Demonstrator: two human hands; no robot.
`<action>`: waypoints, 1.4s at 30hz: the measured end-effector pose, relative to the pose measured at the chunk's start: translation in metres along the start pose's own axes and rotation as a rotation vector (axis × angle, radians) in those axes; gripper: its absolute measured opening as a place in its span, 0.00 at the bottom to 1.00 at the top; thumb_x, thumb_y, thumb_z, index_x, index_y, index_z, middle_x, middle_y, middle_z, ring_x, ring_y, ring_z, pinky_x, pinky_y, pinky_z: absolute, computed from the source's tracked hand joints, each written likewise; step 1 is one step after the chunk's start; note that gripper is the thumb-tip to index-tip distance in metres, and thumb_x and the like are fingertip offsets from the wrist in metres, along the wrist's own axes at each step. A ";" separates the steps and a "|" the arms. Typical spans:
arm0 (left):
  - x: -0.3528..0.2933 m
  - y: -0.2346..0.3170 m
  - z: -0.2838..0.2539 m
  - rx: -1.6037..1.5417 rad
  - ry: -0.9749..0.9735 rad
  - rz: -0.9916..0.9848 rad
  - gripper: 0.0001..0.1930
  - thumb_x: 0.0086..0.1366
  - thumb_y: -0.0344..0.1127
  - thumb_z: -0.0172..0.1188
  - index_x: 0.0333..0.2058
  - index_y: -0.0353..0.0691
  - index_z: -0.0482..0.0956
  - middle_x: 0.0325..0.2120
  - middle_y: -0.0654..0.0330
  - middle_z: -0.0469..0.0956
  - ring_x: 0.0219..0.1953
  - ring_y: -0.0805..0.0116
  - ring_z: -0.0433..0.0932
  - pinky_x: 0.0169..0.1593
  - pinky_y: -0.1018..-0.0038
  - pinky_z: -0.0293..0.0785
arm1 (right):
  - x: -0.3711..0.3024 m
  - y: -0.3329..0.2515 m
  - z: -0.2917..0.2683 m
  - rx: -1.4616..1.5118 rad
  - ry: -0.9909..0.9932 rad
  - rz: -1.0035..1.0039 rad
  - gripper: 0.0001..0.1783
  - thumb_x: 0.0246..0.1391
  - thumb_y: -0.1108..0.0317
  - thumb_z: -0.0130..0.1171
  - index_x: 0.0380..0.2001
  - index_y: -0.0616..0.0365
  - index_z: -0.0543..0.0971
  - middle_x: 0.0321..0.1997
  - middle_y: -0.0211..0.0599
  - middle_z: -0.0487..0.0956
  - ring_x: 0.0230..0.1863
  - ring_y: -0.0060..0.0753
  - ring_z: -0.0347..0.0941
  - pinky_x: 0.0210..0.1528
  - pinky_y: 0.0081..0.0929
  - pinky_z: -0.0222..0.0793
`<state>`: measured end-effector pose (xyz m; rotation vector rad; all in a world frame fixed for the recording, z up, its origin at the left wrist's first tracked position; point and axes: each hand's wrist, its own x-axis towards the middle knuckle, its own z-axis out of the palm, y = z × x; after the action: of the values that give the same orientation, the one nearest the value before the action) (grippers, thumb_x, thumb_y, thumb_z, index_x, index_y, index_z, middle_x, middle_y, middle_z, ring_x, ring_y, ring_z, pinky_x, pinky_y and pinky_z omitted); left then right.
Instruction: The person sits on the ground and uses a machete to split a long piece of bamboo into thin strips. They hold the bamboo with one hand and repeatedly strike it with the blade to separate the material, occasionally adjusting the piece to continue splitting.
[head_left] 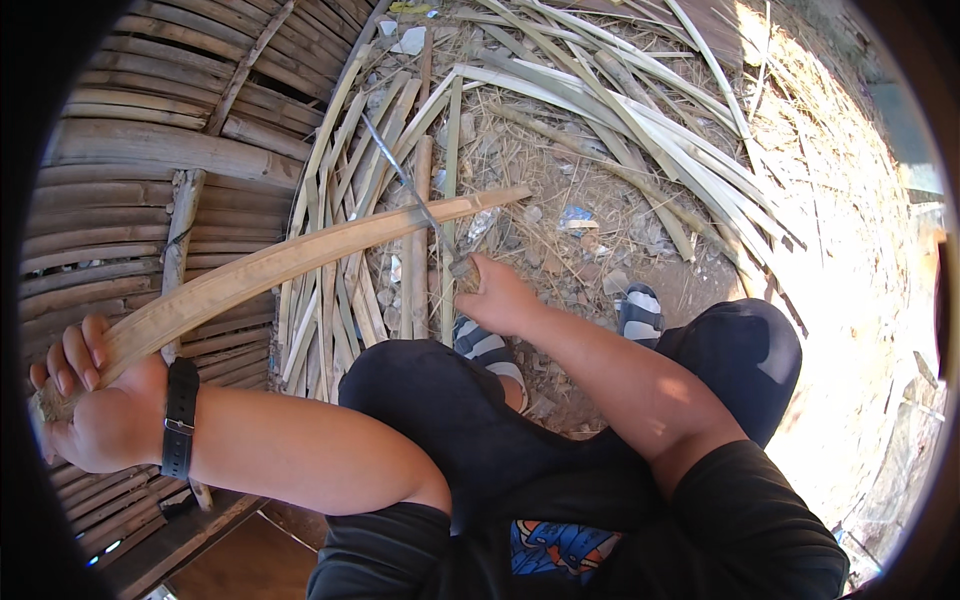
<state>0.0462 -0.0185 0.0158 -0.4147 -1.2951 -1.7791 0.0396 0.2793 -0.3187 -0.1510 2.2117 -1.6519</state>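
Observation:
A long split bamboo strip (270, 262), pale brown and flat-faced, slants from the far left across to the middle. My left hand (115, 405), with a black watch strap at the wrist, is closed around its near left end. In my right hand (497, 297) is the handle of a long knife (401, 175) with a narrow, dark blade. The blade crosses the strip near its far, tapered end and points up and to the left. Whether its edge bites into the bamboo I cannot tell. My right fingers are partly hidden behind the handle.
A slatted bamboo wall (120, 210) rises close on my left. Several split bamboo strips (345, 200) lie beside it, and more (640, 120) lie ahead. Dirt with chips and straw covers the ground (560, 270). My sandalled feet (640, 312) stand near the knife hand.

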 end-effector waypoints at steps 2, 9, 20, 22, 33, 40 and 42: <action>-0.002 0.001 0.002 0.011 0.015 0.005 0.24 0.72 0.61 0.42 0.37 0.42 0.66 0.20 0.67 0.61 0.17 0.74 0.58 0.24 0.74 0.56 | 0.001 0.009 0.005 -0.008 0.013 -0.090 0.27 0.49 0.65 0.61 0.52 0.70 0.74 0.40 0.59 0.81 0.44 0.56 0.80 0.50 0.41 0.74; 0.004 0.000 -0.025 0.022 0.016 0.014 0.28 0.71 0.65 0.43 0.37 0.42 0.66 0.20 0.67 0.62 0.17 0.74 0.58 0.24 0.75 0.56 | 0.004 0.063 -0.043 0.037 -0.088 0.523 0.30 0.51 0.63 0.61 0.56 0.68 0.74 0.38 0.54 0.84 0.38 0.48 0.83 0.44 0.39 0.78; -0.003 0.004 0.003 -0.037 -0.052 -0.027 0.23 0.71 0.58 0.40 0.37 0.42 0.66 0.21 0.66 0.62 0.18 0.73 0.59 0.25 0.73 0.57 | 0.006 0.033 -0.016 -0.080 -0.011 0.186 0.29 0.48 0.63 0.63 0.53 0.67 0.76 0.40 0.61 0.83 0.44 0.58 0.81 0.48 0.41 0.76; -0.001 0.001 0.001 -0.028 -0.089 0.008 0.19 0.70 0.54 0.42 0.37 0.42 0.66 0.21 0.66 0.62 0.18 0.73 0.59 0.25 0.72 0.57 | 0.006 0.052 -0.027 -0.087 0.000 0.298 0.29 0.48 0.63 0.63 0.53 0.68 0.76 0.42 0.62 0.82 0.46 0.59 0.80 0.50 0.42 0.75; -0.003 0.000 0.009 -0.033 -0.068 -0.015 0.25 0.69 0.63 0.46 0.38 0.42 0.66 0.21 0.67 0.62 0.19 0.74 0.59 0.26 0.74 0.57 | 0.009 0.010 -0.014 0.002 -0.040 0.045 0.30 0.47 0.60 0.64 0.52 0.68 0.77 0.43 0.60 0.82 0.47 0.56 0.80 0.51 0.43 0.75; 0.001 -0.005 -0.002 -0.071 -0.084 -0.002 0.23 0.70 0.59 0.45 0.38 0.42 0.66 0.21 0.67 0.62 0.18 0.73 0.59 0.26 0.74 0.57 | 0.016 0.060 -0.040 0.004 -0.028 0.459 0.26 0.48 0.61 0.64 0.48 0.67 0.78 0.42 0.61 0.82 0.47 0.55 0.81 0.51 0.43 0.75; 0.001 -0.002 -0.005 -0.038 -0.072 -0.005 0.19 0.69 0.54 0.45 0.38 0.42 0.66 0.21 0.67 0.62 0.18 0.73 0.59 0.26 0.74 0.57 | 0.012 0.012 -0.042 0.170 -0.140 0.473 0.26 0.48 0.61 0.64 0.48 0.67 0.79 0.44 0.62 0.82 0.47 0.56 0.81 0.51 0.43 0.75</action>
<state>0.0450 -0.0227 0.0130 -0.5010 -1.3141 -1.8101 0.0156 0.3172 -0.3231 0.2731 1.8140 -1.4977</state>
